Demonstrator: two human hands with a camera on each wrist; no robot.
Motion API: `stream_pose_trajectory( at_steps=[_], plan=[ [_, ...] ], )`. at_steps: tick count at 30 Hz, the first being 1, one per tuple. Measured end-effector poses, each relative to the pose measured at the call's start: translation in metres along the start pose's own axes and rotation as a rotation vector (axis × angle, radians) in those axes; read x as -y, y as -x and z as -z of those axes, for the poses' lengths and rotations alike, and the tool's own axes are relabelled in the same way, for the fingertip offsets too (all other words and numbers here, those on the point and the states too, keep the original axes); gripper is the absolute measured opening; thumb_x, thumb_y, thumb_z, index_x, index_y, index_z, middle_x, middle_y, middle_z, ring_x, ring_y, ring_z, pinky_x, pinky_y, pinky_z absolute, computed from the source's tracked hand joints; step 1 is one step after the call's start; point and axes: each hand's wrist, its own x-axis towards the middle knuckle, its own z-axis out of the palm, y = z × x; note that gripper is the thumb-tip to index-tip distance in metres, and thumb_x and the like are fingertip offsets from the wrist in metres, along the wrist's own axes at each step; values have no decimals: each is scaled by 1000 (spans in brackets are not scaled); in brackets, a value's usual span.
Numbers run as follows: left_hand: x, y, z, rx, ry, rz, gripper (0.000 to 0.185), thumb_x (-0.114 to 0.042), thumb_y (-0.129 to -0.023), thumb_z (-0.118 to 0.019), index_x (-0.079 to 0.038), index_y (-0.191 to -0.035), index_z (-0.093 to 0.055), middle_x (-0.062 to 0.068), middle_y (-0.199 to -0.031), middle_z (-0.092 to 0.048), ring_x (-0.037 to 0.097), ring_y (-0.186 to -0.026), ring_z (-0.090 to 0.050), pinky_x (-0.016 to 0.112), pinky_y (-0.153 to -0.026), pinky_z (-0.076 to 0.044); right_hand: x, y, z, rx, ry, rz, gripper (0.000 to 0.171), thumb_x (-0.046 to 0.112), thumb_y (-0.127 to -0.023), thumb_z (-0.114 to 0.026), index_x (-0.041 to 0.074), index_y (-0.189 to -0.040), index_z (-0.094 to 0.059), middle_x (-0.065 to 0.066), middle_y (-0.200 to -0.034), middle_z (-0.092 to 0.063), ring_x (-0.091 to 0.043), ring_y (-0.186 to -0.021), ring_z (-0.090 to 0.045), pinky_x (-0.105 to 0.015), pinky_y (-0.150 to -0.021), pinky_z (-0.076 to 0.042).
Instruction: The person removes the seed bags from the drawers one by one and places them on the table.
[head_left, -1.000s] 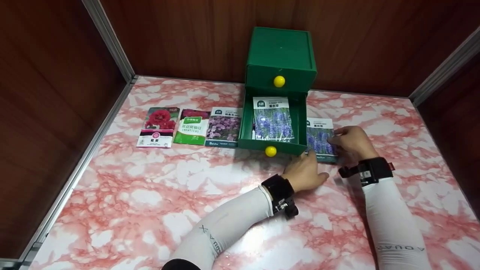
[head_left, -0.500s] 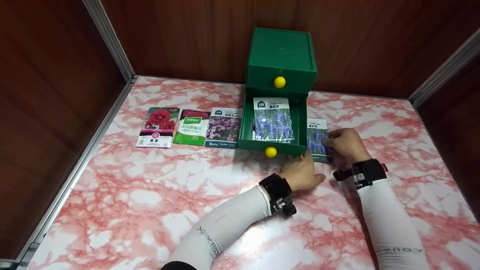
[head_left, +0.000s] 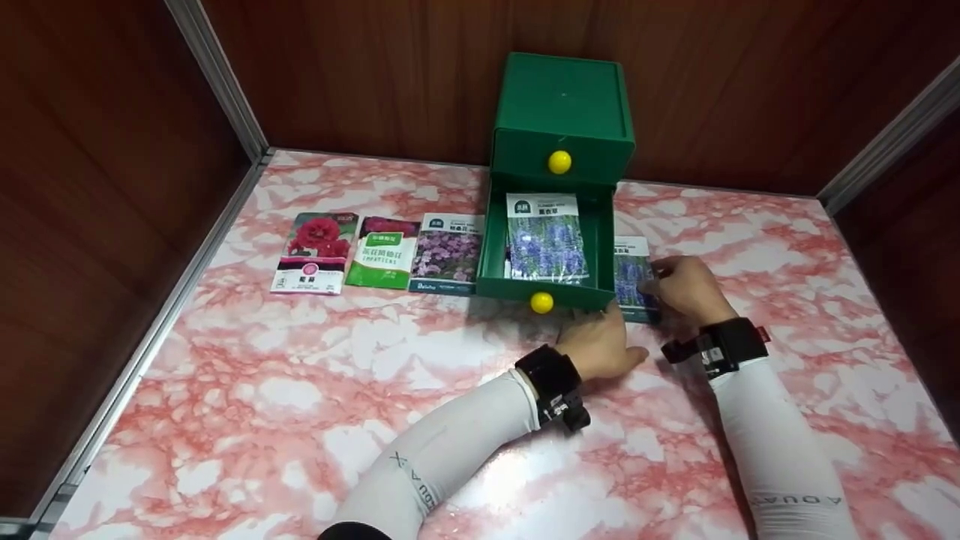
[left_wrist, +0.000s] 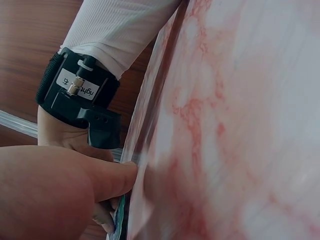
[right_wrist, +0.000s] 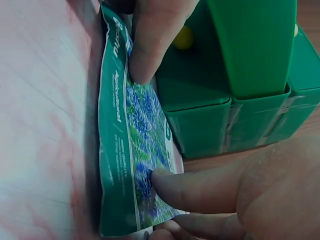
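Note:
A lavender seed packet (head_left: 634, 277) lies on the table at the right side of the open green drawer (head_left: 606, 247). My right hand (head_left: 686, 289) pinches its right edge; in the right wrist view the thumb (right_wrist: 200, 190) presses on the printed face, with fingers at the underside. My left hand (head_left: 596, 341) is by the drawer's front right corner. One of its fingers (right_wrist: 152, 42) touches the packet's face, while its thumb (left_wrist: 112, 177) points outward, holding nothing. Another lavender packet (head_left: 546, 238) lies inside the drawer, partly covering something beneath it.
Left of the drawer lie three more seed packets: a red-flowered one (head_left: 313, 251), a green-and-white one (head_left: 384, 253) and a purple-flowered one (head_left: 448, 251). The green drawer box (head_left: 564, 94) stands against the back wall, its upper drawer (head_left: 525, 156) closed. Yellow knobs stick out in front.
My right hand has slid the lavender packet a little to the left, so more of it is hidden by the drawer. My left hand has shifted slightly left.

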Motion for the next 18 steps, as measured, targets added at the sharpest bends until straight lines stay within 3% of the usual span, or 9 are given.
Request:
stream_pose_trajectory(
  at_steps=[6,18],
  plan=[
    [1,0,0,-10,-19,-3,98,-66,-104,-68,-7,-173,-31,13,-165,-56,40,-153,-50,51,-128,-38,0,1,-1,18,-1,-28,58,19,-99,-81,-17,-140,-64,-36,-131,-69,-41,-112,-66,-51,-100,-53],
    [1,2,3,-7,-46,-7,99,-67,-104,-67,-8,-175,-28,13,-164,-57,41,-153,-49,52,-128,-38,1,2,3,45,-31,-88,64,29,-102,-79,-15,-145,-60,-34,-136,-66,-39,-111,-64,-51,-97,-54]
  ],
)
